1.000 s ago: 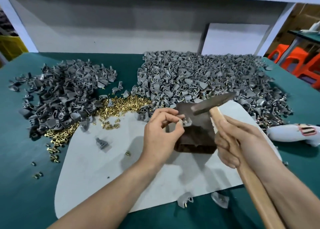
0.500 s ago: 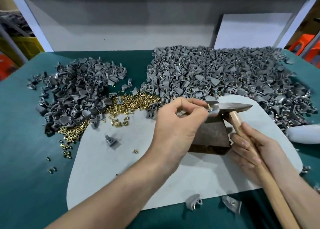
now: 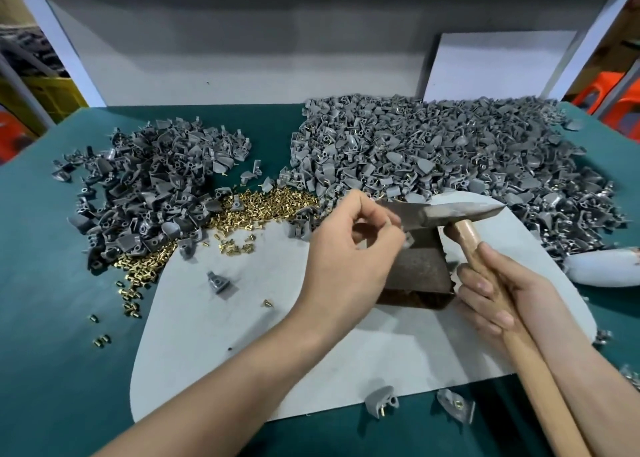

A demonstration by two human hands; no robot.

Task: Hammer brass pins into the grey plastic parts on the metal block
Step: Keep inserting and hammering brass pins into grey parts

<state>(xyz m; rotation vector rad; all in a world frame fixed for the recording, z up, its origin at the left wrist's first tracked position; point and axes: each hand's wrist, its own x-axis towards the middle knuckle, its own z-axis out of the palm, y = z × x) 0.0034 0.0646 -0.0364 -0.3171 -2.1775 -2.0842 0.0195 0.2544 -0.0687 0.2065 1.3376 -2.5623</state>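
A rusty metal block [image 3: 417,273] stands on a pale grey mat [image 3: 242,335]. My left hand [image 3: 346,259] hovers at the block's left top edge, its fingertips pinching a small grey plastic part [image 3: 408,240] against the block. My right hand [image 3: 498,297] grips the wooden handle of a hammer [image 3: 446,212], whose steel head lies level over the block's top. The brass pin in the held part is hidden under the hammer head. Loose brass pins [image 3: 256,211] lie in a band left of the block.
A heap of grey parts [image 3: 433,148] fills the far right of the green table [image 3: 52,318], a darker heap [image 3: 149,186] the far left. Single parts lie on the mat [image 3: 220,283] and at its near edge [image 3: 381,401]. A white object [image 3: 606,266] lies at right.
The hammer head has come down from a raised tilt to lie level on the block's top. My left hand keeps pinching the part at the block. The camera has tilted slightly.
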